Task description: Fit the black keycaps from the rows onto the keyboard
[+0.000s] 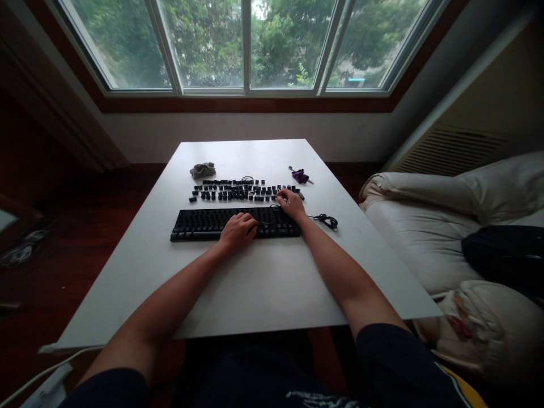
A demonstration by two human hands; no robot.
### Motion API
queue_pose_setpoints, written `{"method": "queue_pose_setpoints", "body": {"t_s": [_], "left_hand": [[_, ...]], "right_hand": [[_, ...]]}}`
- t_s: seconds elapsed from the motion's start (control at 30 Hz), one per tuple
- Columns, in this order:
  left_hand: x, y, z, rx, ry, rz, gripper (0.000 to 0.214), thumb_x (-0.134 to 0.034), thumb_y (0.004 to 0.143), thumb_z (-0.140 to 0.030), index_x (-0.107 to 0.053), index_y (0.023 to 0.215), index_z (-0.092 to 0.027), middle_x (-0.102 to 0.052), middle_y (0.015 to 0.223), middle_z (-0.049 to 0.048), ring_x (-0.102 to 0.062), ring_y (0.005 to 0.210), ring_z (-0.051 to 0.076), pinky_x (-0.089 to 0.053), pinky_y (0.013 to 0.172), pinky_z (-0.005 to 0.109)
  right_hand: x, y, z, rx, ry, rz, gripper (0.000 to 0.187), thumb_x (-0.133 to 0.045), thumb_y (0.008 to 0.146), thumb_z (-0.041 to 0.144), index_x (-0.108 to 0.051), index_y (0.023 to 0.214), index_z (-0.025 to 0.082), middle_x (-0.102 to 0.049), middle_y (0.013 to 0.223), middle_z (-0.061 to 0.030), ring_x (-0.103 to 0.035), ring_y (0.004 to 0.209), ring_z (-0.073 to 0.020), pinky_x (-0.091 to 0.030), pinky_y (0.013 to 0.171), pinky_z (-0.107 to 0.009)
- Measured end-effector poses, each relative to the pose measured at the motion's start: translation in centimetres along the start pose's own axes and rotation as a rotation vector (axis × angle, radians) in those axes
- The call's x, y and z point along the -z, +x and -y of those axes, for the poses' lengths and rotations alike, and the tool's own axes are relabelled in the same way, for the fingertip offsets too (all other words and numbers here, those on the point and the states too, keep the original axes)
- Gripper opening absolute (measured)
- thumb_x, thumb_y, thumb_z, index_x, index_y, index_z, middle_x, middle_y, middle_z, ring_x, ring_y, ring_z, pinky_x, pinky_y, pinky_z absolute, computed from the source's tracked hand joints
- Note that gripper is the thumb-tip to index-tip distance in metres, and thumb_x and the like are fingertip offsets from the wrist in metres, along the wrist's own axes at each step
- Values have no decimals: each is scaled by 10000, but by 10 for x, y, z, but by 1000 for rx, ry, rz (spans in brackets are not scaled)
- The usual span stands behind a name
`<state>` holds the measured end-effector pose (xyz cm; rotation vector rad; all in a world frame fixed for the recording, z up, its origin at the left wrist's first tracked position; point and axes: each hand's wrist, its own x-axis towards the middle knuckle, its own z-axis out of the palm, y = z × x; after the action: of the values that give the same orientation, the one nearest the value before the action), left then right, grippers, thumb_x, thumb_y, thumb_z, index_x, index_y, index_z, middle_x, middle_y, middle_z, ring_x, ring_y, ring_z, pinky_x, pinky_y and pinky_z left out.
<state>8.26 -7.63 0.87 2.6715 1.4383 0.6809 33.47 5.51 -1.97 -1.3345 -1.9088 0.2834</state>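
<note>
A black keyboard (198, 220) lies across the white table, with its near edge toward me. My left hand (238, 230) rests on the middle of the keyboard, its fingers curled together; a small dark thing shows at the fingertips, too small to name. Beyond the keyboard, several loose black keycaps (225, 194) stand in rough rows. My right hand (291, 205) reaches over the keyboard's far right corner to the right end of these rows. Its thumb and fingers are drawn together among the keycaps, and what lies between them is hidden.
A grey crumpled cloth (203, 170) sits at the back left of the table (140, 283). At the back right lie a purple cloth (300, 176) and a slim brush-like tool (291, 168). A coiled black cable (326, 220) is right of the keyboard. A padded sofa (408, 221) stands alongside.
</note>
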Motion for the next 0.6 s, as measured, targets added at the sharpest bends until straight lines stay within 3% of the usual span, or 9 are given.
{"method": "queue_pose_setpoints", "body": {"t_s": [0.6], "left_hand": [[0,0,0,2,-8,12,224,-492,966,-298,-693,1041,-236,-651,1071,74,-562,980,237,-440,901,407]], "right_hand": [[-4,0,-5,6,12,2,234,-542,877,340,-691,988,197,-692,875,-61,-591,755,-215,-438,746,-323]]}}
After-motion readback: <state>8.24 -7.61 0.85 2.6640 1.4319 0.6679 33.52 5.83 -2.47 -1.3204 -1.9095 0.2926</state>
